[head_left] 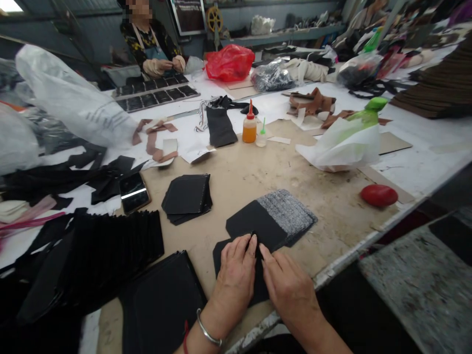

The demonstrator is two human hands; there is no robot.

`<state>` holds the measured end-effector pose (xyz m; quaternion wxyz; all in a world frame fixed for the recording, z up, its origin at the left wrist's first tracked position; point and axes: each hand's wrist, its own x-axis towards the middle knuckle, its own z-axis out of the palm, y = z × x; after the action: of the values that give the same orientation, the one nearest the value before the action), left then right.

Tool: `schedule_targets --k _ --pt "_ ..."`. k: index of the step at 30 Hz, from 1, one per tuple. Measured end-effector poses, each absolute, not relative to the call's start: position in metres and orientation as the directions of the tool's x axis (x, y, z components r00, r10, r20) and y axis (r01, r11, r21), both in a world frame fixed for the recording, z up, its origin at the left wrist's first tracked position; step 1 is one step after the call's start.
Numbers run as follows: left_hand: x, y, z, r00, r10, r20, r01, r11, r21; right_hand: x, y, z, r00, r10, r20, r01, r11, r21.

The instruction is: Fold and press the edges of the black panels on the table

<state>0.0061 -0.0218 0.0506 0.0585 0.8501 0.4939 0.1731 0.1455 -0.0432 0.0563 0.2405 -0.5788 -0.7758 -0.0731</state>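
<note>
Both hands work at one black flat piece [221, 253], leather-like, at the table's front edge. My left hand [236, 270], with a bracelet at its wrist, has its fingers pressed together on the piece's edge. Close beside it my right hand [289, 282] is closed, its fingertips on the same edge; what lies under the fingers is hidden. Just beyond the fingertips, touching or overlapping the piece, lies a stack of black pieces with a grey speckled end [285, 211]. A small stack of black cut pieces [187, 195] sits farther left. Nearer, by my left forearm, are larger black panels [162, 300].
At left stand a long row of folded black pieces [121, 241] and a phone [134, 191]. An orange glue bottle [250, 129], a smaller bottle [261, 137], a white-green bag [342, 142] and a red oval object [379, 195] lie beyond. A co-worker [151, 44] is across the table.
</note>
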Motion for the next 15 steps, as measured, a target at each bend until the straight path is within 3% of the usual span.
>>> schedule_targets --k 15 --pt "0.007 -0.019 0.052 0.431 0.871 0.235 0.829 -0.485 0.277 0.153 -0.042 0.044 -0.310 0.810 0.498 0.910 0.404 -0.091"
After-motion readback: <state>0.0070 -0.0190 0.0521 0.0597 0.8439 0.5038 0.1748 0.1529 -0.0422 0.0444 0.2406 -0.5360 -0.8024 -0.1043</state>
